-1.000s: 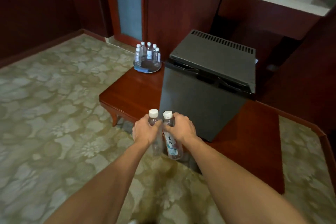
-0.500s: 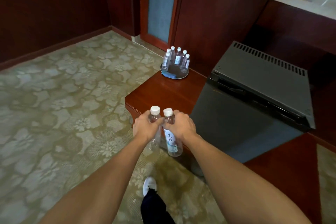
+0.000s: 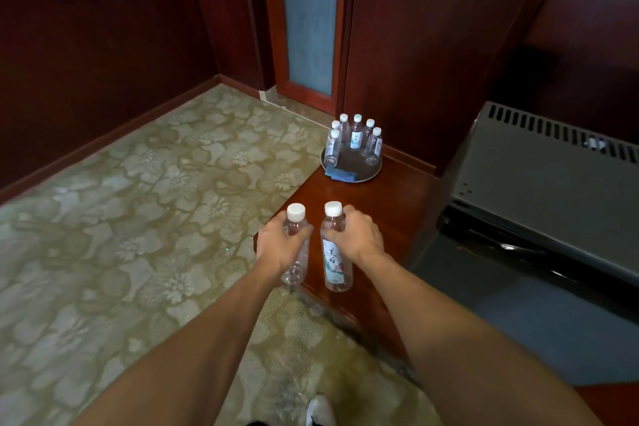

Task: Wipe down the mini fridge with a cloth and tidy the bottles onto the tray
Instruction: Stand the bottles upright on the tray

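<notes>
Two water bottles are held upright side by side, one in each hand, above the near end of the low wooden table (image 3: 397, 204). The left hand (image 3: 276, 249) wraps its fingers around the left bottle (image 3: 296, 245), a clear one with a white cap whose label faces away; the thumb crosses the front of the bottle just under its shoulder. The right hand (image 3: 359, 235) grips the right bottle (image 3: 334, 252) at the upper body, fingers curled around the far side, with the printed label showing below the hand. The two bottles stand just apart, their caps level with each other. Farther along the table, near the wall corner, the round tray (image 3: 363, 174) carries five more bottles (image 3: 355, 135) standing along its back rim, and a folded blue cloth (image 3: 342, 175) lies on its front edge. The mini fridge (image 3: 539, 190) sits on the right, dark grey, with a vented top. A patterned carpet (image 3: 138, 218) covers the floor to the left.
</notes>
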Available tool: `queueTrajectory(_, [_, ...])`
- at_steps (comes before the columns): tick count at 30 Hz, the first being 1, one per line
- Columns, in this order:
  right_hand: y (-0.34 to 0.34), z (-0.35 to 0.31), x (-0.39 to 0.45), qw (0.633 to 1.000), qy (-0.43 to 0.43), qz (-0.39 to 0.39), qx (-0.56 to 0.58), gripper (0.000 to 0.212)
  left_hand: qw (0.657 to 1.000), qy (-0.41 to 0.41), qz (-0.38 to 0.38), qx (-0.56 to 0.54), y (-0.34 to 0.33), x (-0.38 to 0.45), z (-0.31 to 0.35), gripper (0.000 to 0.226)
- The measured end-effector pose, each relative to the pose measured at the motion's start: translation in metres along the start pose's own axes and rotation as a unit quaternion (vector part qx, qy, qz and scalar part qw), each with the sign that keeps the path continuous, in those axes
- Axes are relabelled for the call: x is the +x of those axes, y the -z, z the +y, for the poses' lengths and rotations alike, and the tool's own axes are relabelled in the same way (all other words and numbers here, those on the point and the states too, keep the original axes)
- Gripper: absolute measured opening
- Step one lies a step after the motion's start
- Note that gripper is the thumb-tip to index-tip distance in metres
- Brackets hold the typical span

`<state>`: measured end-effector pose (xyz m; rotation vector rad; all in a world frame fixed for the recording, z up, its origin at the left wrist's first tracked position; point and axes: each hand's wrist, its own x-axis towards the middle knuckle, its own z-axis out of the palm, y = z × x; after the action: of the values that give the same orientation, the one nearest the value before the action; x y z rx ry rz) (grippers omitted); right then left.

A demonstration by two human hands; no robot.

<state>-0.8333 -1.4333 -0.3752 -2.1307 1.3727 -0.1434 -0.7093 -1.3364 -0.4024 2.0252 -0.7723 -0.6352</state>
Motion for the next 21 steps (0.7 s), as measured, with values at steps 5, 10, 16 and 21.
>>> queueTrajectory(5, [-0.003,0.003,0.046,0.999,-0.032,0.022,-0.006,0.037,1.000,0.001,-0.007,0.022,-0.005,0.055,0.004,0.048])
queueTrajectory(10, [-0.018,-0.001,0.098,0.996,-0.076,0.053,0.000,0.033,0.997,-0.022,-0.033,0.058,-0.017,0.123,-0.007,0.040])
queueTrajectory(16, [-0.023,-0.028,0.162,0.989,-0.132,0.063,0.011,0.036,0.994,-0.020,-0.096,0.039,-0.021,0.211,-0.012,0.042])
queueTrajectory(21, [-0.015,-0.039,0.206,0.979,-0.175,0.091,0.039,0.040,0.992,-0.046,-0.114,0.030,-0.031,0.262,0.003,0.015])
